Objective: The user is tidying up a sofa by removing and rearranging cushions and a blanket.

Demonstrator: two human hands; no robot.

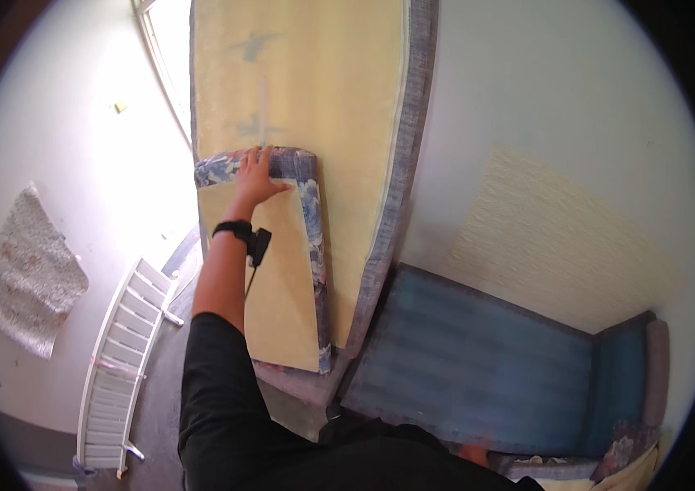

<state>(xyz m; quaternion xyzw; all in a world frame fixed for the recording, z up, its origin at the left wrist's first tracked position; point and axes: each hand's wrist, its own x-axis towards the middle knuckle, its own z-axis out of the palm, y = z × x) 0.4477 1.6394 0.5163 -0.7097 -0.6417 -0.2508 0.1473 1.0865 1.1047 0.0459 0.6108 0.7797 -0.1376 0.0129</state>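
Observation:
My left hand [256, 179] grips the top edge of an upholstered cushion [283, 258]. Its fingers go over the rim while the thumb lies across the beige backing. Blue-and-white floral fabric wraps the cushion's border. The cushion stands upright in front of a tall beige-backed panel [335, 80] edged in grey-blue fabric. A black strap with a small device [249, 239] circles my left wrist. Of my right hand [475, 453] only a blurred bit shows, low by the front edge of a blue upholstered seat [476, 362]; my black shirt hides the rest.
A white slatted rack [123, 362] stands on the grey floor at left. Patterned cloth [34, 276] hangs on the left wall, near a bright opening [166, 49]. The seat has a raised padded end [626, 374] at right. Fabric [623, 454] is bunched at lower right.

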